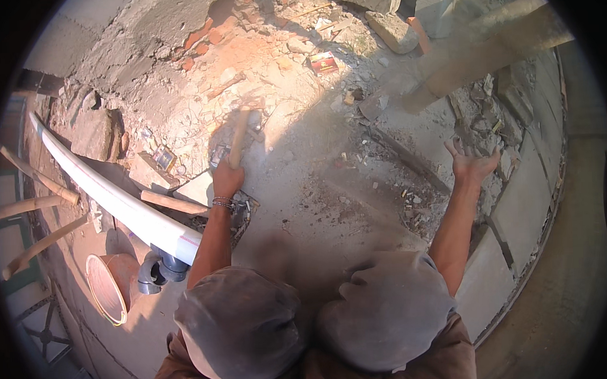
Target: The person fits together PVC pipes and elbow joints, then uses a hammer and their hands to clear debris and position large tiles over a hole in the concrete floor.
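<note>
My left hand [227, 179], with bracelets at the wrist, is closed round a pale wooden handle. It belongs to what looks like a hammer [239, 137], pointing away from me over broken plaster and brick rubble [273, 100]. The head of it is hard to make out against the dust. My right hand [472, 165] is open, fingers spread and curled slightly upward, with nothing in it. It is nearest to broken slabs and debris [505, 125] at the right. My bent knees in grey, dusty trousers [388, 307] fill the lower middle.
A long white pipe [119, 189] curves along the left, near dark pipe fittings [169, 268] and a tipped orange bucket [113, 283]. Wooden poles [39, 173] lie at far left. A thick, blurred beam [486, 56] crosses the upper right. Concrete blocks [391, 31] lie at the back.
</note>
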Demonstrator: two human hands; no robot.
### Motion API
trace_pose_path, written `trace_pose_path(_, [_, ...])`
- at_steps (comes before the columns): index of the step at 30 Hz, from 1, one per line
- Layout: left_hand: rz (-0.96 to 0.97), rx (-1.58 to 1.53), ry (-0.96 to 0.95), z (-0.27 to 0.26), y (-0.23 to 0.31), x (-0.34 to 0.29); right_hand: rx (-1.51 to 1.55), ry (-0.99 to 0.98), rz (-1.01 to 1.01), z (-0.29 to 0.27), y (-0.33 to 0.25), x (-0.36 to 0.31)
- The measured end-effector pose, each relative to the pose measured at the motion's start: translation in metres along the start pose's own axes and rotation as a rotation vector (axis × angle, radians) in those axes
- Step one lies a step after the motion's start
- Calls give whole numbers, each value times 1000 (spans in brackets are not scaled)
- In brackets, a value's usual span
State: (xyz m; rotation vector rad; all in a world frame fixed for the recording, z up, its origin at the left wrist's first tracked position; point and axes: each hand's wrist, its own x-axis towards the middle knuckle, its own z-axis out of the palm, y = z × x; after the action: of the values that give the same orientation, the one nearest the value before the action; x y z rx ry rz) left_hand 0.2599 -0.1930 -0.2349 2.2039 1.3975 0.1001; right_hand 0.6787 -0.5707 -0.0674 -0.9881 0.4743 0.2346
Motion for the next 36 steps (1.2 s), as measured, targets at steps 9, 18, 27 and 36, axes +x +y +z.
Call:
trace_pose_path(9, [-401,-289,-66,-73,0,-31,-929,-135,-82,-92,137,-21])
trace_pose_path(18, [-297,-305,186,-144,5,-35,-1605,-550,-382,-88,204,-121])
trace_pose_path(27, [199,212,-210,-129,25,-58,-1580,-751,-642,-106,197,-127])
trace_pose_path(36, [501,842,-587,-93,-86,-50,-1559,-773,-693,-125,172,-133])
